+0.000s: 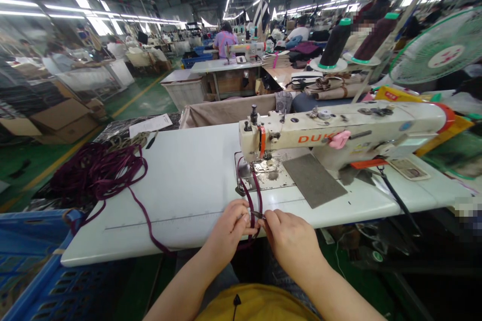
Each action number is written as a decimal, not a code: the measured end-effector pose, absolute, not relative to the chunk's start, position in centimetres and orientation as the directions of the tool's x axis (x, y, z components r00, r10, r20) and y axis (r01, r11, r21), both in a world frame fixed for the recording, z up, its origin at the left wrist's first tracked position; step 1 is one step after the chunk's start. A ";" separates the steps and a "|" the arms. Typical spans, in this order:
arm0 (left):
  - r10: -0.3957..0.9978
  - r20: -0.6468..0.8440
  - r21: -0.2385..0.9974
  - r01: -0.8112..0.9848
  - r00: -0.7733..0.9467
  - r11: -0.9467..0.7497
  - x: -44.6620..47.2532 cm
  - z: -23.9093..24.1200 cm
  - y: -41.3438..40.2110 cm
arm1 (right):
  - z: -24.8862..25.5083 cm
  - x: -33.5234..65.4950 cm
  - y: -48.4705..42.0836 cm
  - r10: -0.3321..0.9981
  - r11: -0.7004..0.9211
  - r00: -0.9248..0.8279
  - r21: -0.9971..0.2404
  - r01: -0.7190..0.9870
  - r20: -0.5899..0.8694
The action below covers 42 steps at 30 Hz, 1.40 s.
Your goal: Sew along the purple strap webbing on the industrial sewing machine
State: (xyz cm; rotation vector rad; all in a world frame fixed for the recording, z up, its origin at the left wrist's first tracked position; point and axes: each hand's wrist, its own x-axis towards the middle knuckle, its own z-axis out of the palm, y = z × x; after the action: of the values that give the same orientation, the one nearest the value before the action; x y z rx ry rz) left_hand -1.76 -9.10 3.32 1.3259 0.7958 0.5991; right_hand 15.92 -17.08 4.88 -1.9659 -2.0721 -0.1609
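Note:
My left hand (pixel 230 229) and my right hand (pixel 289 241) meet at the front edge of the white sewing table (pixel 181 185). Both are closed, pinching a thin maroon strap (pixel 251 200) that runs from under the needle of the cream sewing machine (pixel 339 133) down to my fingers. A small dark metal piece shows between my fingertips; I cannot make out what it is. A long tail of the same strap (pixel 145 215) trails left to a tangled heap of maroon strap (pixel 96 170) on the table's left end.
A grey cloth patch (pixel 312 180) lies on the machine bed. Blue plastic crates (pixel 33 271) stand at lower left. Thread cones (pixel 335 42) and a green fan (pixel 440 50) rise behind the machine. Other people sit at tables farther back.

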 end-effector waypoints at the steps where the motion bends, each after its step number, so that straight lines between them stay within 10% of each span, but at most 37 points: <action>1: 0.778 -0.168 0.984 0.052 0.605 0.171 -1.8 3.3 -9.1 | 4.9 16.0 -17.1 0.961 0.046 -0.007 -0.134 0.990 0.278; 6: 0.790 -0.166 0.979 0.006 0.590 0.202 -2.1 3.0 -9.3 | 5.2 16.4 -16.5 0.975 -0.142 0.212 -0.551 0.822 0.065; 12: 0.747 -0.158 0.969 -0.043 0.646 0.243 -1.9 3.3 -9.3 | 3.9 16.0 -15.7 0.974 -0.220 0.106 -0.953 0.208 -0.201; 18: 0.973 0.041 0.960 0.259 0.229 -0.102 -5.3 3.6 -4.6 | 2.9 16.2 -16.2 0.966 -0.235 0.121 -0.970 0.053 -0.228; 22: 0.942 0.259 0.518 0.793 0.213 -0.322 -7.1 3.8 -3.6 | 2.0 15.7 -16.9 0.975 -0.172 0.161 -0.980 0.098 -0.155; 28: 0.759 -0.200 0.957 0.291 0.620 0.015 -3.7 3.9 -7.6 | 1.1 15.0 -17.8 0.992 -0.013 0.122 -0.955 0.297 0.025; 42: 0.768 -0.234 0.971 0.110 0.596 0.210 -1.5 2.5 -8.7 | 2.4 15.9 -18.3 0.994 -0.048 0.109 -0.845 0.533 0.012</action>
State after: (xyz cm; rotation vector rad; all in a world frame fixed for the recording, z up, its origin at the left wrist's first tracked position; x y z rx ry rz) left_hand -1.51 -8.66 2.50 1.3023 0.8506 0.5438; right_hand 15.92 -18.29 2.42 -1.6743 -1.5111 0.8186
